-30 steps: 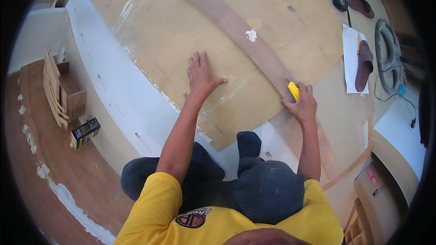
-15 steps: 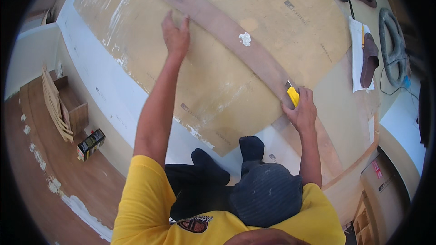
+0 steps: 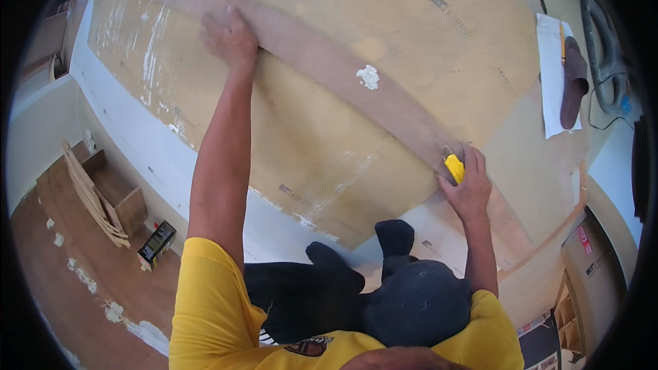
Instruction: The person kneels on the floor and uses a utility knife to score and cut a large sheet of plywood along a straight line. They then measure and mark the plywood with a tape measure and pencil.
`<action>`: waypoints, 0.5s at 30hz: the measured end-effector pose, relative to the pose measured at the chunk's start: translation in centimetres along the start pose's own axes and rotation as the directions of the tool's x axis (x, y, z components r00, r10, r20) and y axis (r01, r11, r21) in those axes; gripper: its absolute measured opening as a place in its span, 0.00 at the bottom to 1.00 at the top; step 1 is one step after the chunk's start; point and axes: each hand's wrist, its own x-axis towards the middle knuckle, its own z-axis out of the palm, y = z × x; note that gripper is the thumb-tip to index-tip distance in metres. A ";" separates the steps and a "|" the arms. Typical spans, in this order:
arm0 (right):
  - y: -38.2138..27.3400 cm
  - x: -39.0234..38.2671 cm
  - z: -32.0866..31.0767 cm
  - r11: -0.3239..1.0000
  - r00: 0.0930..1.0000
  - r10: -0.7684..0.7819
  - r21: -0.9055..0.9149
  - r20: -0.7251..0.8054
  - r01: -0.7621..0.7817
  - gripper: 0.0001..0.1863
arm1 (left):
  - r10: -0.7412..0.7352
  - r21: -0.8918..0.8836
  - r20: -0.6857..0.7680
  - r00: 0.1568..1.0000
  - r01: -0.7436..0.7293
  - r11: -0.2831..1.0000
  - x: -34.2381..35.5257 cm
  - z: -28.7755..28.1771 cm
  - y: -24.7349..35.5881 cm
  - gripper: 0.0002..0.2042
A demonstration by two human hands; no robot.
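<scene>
A yellow cutter (image 3: 454, 168) is gripped between the thumb and fingers of the right hand (image 3: 471, 190), over the lower-right part of a long, brownish curved strip (image 3: 308, 48); its blade is pointed forward and slightly leftward, its long axis set more steeply than the strip's; the strip is laid across a tan sheet (image 3: 308, 116), its bowed long axis directed from the right hand toward the far left; from the right fingers, most of it is thus found ahead and leftward, its near portion closest to the right hand, its far portion to the left hand (image 3: 238, 42); the left fingers are spread and blurred at the strip, and whether it is touched cannot be told; between the hands, a white patch (image 3: 368, 77) is seen on the strip; farther right, white paper (image 3: 550, 62) is partly covered by a dark slipper (image 3: 574, 92); at left, a dark can (image 3: 157, 242) is seen beside a wooden box (image 3: 130, 211).
</scene>
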 end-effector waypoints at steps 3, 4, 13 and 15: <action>0.4 0.4 -0.6 0.999 0.999 -0.029 0.039 0.027 0.028 0.42 | 0.003 -0.039 0.008 1.000 -0.003 0.999 0.2 -0.3 -0.2 0.36; 0.5 0.6 -0.9 0.997 0.999 -0.038 0.062 0.032 0.036 0.42 | 0.001 -0.055 0.015 1.000 0.000 0.998 0.3 -0.3 -0.3 0.36; -0.8 1.3 -1.5 0.996 0.992 0.057 0.057 0.111 -0.064 0.40 | 0.085 0.068 0.036 0.996 -0.088 0.994 0.2 0.3 -0.7 0.35; -0.6 1.7 -1.8 0.997 0.993 -0.014 0.074 0.114 0.006 0.39 | 0.075 0.053 0.027 0.997 -0.076 0.996 0.3 0.3 -0.7 0.35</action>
